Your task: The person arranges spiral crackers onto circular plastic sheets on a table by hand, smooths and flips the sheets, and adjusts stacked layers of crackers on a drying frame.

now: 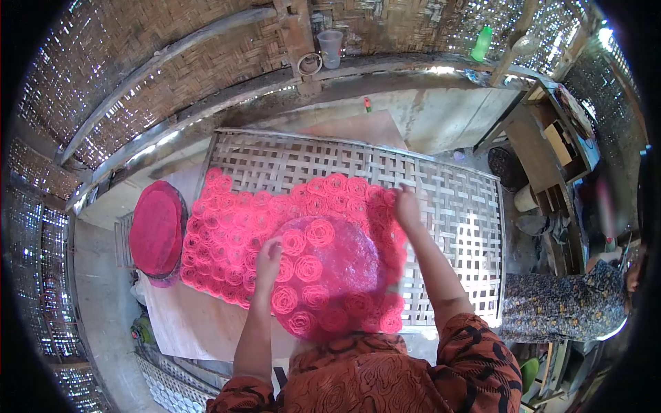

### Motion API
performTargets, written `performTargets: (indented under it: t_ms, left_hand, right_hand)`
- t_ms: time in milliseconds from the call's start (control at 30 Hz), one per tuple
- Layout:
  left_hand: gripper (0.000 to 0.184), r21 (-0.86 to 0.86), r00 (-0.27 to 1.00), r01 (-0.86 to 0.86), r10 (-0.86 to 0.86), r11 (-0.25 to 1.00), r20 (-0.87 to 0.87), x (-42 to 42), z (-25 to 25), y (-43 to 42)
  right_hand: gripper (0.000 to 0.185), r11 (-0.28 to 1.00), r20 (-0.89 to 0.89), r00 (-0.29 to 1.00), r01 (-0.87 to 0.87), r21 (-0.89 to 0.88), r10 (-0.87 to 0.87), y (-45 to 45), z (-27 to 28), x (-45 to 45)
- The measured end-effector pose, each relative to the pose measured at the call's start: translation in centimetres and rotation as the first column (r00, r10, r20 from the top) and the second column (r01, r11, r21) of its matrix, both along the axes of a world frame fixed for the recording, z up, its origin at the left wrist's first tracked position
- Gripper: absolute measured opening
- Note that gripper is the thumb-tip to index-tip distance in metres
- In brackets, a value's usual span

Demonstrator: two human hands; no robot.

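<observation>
A round, shiny pink sheet [354, 265] lies in front of my body, with several pink coiled strand rosettes [308, 268] on it. Its lower part is in shadow. My left hand [269, 255] is over the sheet's left edge, beside the rosettes, with its fingers partly extended and no object visible in them. Farther out to the right, my right hand [406, 205] is closed at the border of the laid-out rosettes, its fingers on a pink rosette [390, 197]. Under them is a woven bamboo rack [454, 227], its left part covered by close rows of rosettes [231, 234].
At left stands a stack of round pink sheets [157, 230]. A person in a patterned garment [564, 306] is at the right, near a wooden cabinet [544, 148]. A plastic cup [330, 49] and a green bottle [482, 43] are on the wall ledge.
</observation>
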State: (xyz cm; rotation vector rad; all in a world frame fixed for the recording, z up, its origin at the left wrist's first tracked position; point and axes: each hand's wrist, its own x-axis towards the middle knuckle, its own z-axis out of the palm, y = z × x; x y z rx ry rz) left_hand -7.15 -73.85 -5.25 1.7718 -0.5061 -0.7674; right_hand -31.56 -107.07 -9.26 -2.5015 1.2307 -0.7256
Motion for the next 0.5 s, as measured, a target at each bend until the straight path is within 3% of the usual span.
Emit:
performTargets:
  t_ms: [33, 67, 100, 133, 167, 200, 233, 300, 367, 400, 433, 467, 500]
  left_hand:
    - [0.026, 0.096, 0.97, 0.083, -0.102, 0.992, 0.218, 0.2, -0.8, 0.4]
    - [0.026, 0.096, 0.971, 0.078, -0.097, 0.992, 0.216, -0.1, -1.0, 0.4]
    - [0.023, 0.197, 0.917, 0.15, -0.211, 0.969, 0.339, -0.5, -0.9, -0.3]
    - [0.02, 0.305, 0.834, 0.204, -0.328, 0.93, 0.444, -1.1, -0.8, -1.1]
    - [0.02, 0.3, 0.834, 0.201, -0.323, 0.933, 0.447, -1.6, -0.7, -1.6]
    - [0.021, 0.278, 0.761, 0.194, -0.323, 0.941, 0.563, -2.2, -0.6, -2.0]
    - [0.021, 0.257, 0.674, 0.19, -0.316, 0.948, 0.667, -2.8, -0.4, -2.4]
    - [0.022, 0.303, 0.673, 0.151, -0.323, 0.941, 0.666, -3.2, 0.5, -2.7]
    - [0.018, 0.382, 0.594, 0.13, -0.38, 0.915, 0.709, -3.1, 0.3, -2.7]
    - [0.018, 0.379, 0.597, 0.129, -0.377, 0.916, 0.708, -2.9, -0.8, -2.8]
    - [0.016, 0.445, 0.463, 0.123, -0.447, 0.887, 0.765, -2.8, -1.9, -2.9]
    - [0.014, 0.504, 0.315, 0.105, -0.51, 0.857, 0.801, -2.7, -2.2, -3.0]
    - [0.014, 0.5, 0.315, 0.107, -0.506, 0.859, 0.803, -2.4, -2.3, -2.9]
  right_hand:
    - [0.022, 0.994, 0.042, 0.993, -0.108, 0.003, 0.108, 2.2, 1.0, 1.5]
    - [0.017, 0.915, -0.027, 0.921, -0.383, 0.125, 0.389, 3.7, 0.4, 3.1]
    - [0.013, 0.865, 0.067, 0.866, -0.498, 0.057, 0.495, 6.4, -0.8, 5.0]
    - [0.008, 0.8, 0.241, 0.796, -0.591, 0.105, 0.556, 9.8, 1.1, 6.8]
    - [0.004, 0.776, 0.242, 0.773, -0.622, 0.105, 0.587, 12.1, 0.9, 8.0]
    - [0.016, 0.761, 0.137, 0.789, -0.613, 0.212, 0.599, 14.2, 3.6, 8.6]
    - [0.016, 0.76, 0.136, 0.788, -0.615, 0.21, 0.601, 15.1, 4.0, 9.1]
    - [0.023, 0.789, -0.109, 0.799, -0.545, 0.282, 0.591, 16.0, 4.3, 10.0]
    - [0.025, 0.779, -0.097, 0.795, -0.55, 0.303, 0.599, 15.8, 2.8, 10.6]
    - [0.023, 0.775, -0.173, 0.756, -0.622, 0.107, 0.631, 15.9, 2.1, 10.7]
    - [0.021, 0.729, -0.256, 0.722, -0.679, -0.084, 0.643, 16.0, 1.3, 10.5]
    - [0.021, 0.73, -0.26, 0.722, -0.678, -0.086, 0.641, 16.0, 1.5, 10.3]
    - [0.017, 0.757, -0.161, 0.748, -0.653, -0.006, 0.644, 15.7, 1.7, 10.3]
